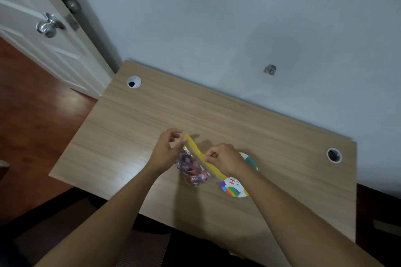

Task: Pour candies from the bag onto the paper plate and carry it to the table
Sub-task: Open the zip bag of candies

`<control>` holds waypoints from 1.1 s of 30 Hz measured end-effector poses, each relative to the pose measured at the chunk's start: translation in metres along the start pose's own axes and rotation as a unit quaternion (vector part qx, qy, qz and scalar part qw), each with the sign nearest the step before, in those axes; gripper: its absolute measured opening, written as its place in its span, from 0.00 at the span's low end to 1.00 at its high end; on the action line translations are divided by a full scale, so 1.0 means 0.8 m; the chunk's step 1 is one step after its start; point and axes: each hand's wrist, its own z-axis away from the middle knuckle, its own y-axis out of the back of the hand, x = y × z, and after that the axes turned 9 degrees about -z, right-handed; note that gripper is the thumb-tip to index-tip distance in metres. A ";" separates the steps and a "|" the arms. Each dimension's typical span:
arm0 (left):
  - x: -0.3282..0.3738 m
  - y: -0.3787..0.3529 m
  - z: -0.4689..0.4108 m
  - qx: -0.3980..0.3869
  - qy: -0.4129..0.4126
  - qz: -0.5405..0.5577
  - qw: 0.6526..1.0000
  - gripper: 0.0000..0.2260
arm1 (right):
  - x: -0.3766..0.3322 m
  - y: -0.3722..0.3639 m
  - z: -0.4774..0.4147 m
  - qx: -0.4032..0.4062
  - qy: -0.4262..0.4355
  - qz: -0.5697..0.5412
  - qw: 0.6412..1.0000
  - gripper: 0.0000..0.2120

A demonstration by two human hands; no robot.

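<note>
Printed paper, light and easily bent, makes up the plate [235,191] near the desk's [130,136] front edge, half hidden under the right hand [225,161]. Just beside it and overlapping its rim, the bag [192,166] is soft clear plastic, lumpy with wrapped candies [188,168], and looks slippery. Both hands pinch its stiffer yellow strip [196,148], the left hand [167,149] at the far end, probably the surest hold.
</note>
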 end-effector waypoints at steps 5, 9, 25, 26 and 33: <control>0.028 -0.004 0.028 -0.004 0.125 -0.008 0.992 0.27 | 0.003 -0.019 0.008 0.016 -0.060 -0.098 0.993 0.06; 0.037 -0.013 0.052 -0.182 0.150 0.024 0.972 0.26 | 0.004 -0.038 0.013 0.024 -0.070 -0.164 0.984 0.11; 0.023 -0.034 0.064 -0.101 0.160 0.225 0.956 0.07 | 0.006 -0.050 0.022 0.064 -0.089 -0.248 0.963 0.08; 0.023 -0.034 0.065 -0.097 0.165 0.229 0.954 0.08 | 0.006 -0.050 0.021 0.073 -0.092 -0.240 0.964 0.07; 0.021 -0.027 0.071 -0.089 0.192 0.238 0.948 0.11 | -0.005 -0.052 0.019 0.082 -0.102 -0.199 0.971 0.09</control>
